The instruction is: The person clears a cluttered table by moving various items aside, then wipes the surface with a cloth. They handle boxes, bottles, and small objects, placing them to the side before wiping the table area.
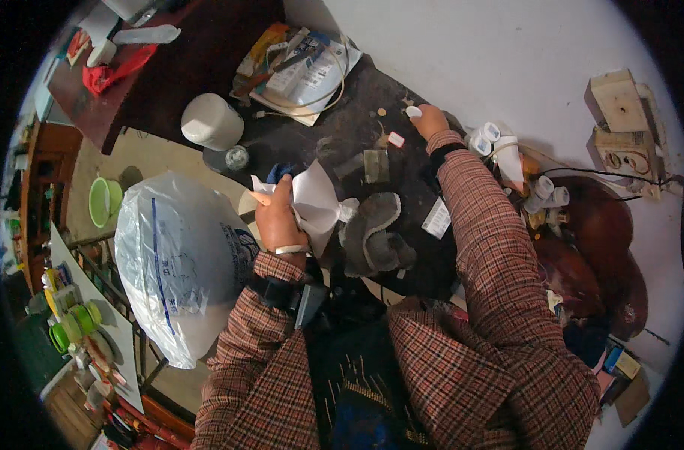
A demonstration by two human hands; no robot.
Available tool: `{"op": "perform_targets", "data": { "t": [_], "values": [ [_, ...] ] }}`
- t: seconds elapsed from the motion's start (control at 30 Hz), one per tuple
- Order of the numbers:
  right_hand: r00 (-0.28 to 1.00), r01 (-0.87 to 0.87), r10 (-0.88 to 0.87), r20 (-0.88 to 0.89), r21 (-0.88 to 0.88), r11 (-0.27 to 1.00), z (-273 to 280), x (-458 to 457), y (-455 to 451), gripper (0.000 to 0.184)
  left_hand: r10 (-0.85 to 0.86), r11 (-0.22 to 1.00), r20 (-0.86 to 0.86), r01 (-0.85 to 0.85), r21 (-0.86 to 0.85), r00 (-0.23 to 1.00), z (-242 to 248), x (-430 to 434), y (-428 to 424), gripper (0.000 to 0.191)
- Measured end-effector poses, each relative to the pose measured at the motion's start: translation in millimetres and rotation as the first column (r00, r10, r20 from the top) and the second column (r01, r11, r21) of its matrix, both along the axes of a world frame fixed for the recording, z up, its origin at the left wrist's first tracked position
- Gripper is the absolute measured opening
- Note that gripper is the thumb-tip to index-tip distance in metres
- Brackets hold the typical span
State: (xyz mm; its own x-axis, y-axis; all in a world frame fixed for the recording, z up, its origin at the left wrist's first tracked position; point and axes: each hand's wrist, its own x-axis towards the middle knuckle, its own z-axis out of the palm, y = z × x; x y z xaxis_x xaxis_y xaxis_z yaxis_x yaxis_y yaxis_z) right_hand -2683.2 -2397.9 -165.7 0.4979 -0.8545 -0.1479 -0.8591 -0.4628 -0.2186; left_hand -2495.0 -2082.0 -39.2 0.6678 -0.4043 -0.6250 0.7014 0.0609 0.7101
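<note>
My left hand [279, 221] grips crumpled white paper [315, 194], which spreads out past the thumb. A dark blue item [280, 172] shows just behind that paper. Farther off, near the wall, my right hand [432, 121] pinches a small white round piece [414, 112], possibly a cap. Below it on the dark tabletop [418, 169] lie a small red-edged label [396, 139] and a flat greyish square [376, 166]. Grey fuzzy-edged cloth [373, 236] rests to the right of my left hand.
A filled translucent plastic bag [179, 264] stands left of the table. A white roll [212, 121] sits by its left edge. Papers and a cable [311, 73] lie at the back. Small white bottles [484, 138] line the wall side, near a wall socket box [623, 154].
</note>
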Motion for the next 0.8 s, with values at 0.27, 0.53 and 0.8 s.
{"op": "perform_targets", "data": {
  "t": [0.27, 0.53, 0.8],
  "values": [
    [0.937, 0.042, -0.254, 0.239, 0.647, 0.762, 26.0, -9.0, 22.5, 0.032, -0.071, 0.997, 0.12, 0.074, -0.022, 0.99, -7.6, 7.5, 9.9, 0.03],
    [0.947, -0.085, -0.156, 0.28, 0.688, 0.721, 14.5, -18.3, 60.7, 0.029, -0.012, 0.998, -0.11, 0.005, -0.057, 0.994, -14.3, 19.9, 24.9, 0.028],
    [0.962, -0.264, 0.226, 0.156, 0.299, 0.917, 23.9, -5.4, 99.4, 0.052, -0.041, 0.995, -0.148, 0.026, -0.097, 0.988, -37.3, 14.9, 53.0, 0.039]
  ]
}}
